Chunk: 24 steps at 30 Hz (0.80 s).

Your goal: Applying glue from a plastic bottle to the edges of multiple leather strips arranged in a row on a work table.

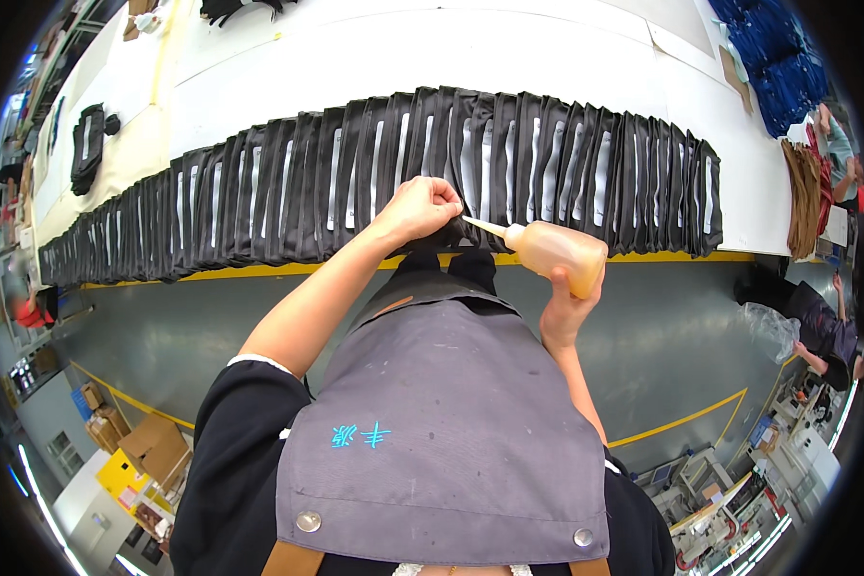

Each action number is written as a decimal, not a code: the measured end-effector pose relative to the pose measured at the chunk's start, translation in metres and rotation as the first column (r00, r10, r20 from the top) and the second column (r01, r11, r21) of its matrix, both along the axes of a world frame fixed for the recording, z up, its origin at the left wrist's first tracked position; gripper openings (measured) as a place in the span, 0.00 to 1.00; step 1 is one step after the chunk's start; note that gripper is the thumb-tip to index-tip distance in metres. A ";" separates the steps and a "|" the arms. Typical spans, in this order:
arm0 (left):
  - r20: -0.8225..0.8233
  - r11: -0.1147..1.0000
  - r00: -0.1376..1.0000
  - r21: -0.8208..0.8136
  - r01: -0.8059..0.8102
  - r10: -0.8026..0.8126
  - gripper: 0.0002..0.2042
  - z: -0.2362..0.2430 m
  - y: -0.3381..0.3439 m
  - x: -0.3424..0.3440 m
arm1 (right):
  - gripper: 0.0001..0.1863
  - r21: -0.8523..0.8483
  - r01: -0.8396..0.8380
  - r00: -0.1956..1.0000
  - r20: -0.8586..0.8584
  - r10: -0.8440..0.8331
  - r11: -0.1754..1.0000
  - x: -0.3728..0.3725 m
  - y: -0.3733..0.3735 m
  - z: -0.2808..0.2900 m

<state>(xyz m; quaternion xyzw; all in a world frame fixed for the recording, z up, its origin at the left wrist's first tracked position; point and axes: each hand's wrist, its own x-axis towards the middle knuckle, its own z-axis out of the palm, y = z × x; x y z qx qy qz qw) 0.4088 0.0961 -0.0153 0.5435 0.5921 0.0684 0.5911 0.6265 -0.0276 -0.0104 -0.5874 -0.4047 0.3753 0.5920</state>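
Observation:
A long row of black folded fabric pieces point(302, 182), several showing pale strips, stands packed along the near edge of the white table. Over the middle of that row, my left hand point(418, 209) is closed, thumb and forefinger pinched at the pieces' upper side; what lies between the fingertips is too small to make out. My right hand point(571, 309) is wrapped round a squeeze bottle point(557, 252) of yellowish liquid. The bottle is tilted, and its thin white nozzle points left, its tip just beside my left fingertips.
The white table point(432, 53) stretches beyond the row, with a black bundle point(88, 149) at left and blue garments point(768, 58) at far right. Brown fabric point(802, 197) hangs nearby. Another person point(821, 322) is at the right, by a clear plastic bag point(773, 331).

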 end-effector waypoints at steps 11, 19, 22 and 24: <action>-0.013 1.000 1.000 0.009 -0.007 0.007 0.08 0.002 -0.001 0.002 | 0.27 -0.021 0.012 1.000 -0.011 -0.012 1.000 -0.012 -0.008 -0.004; 0.007 0.999 0.999 0.007 -0.038 0.038 0.07 -0.004 -0.004 -0.003 | 0.30 -0.017 -0.060 0.998 0.019 0.060 0.998 -0.009 -0.009 -0.001; 0.011 0.999 0.999 -0.006 -0.051 0.051 0.10 -0.007 -0.002 -0.005 | 0.30 0.001 -0.009 1.000 -0.005 0.009 1.000 -0.010 -0.005 -0.002; 0.029 0.998 0.998 -0.021 -0.059 0.060 0.10 -0.010 -0.002 -0.003 | 0.30 0.031 0.016 0.999 0.032 -0.017 0.999 -0.009 -0.002 -0.001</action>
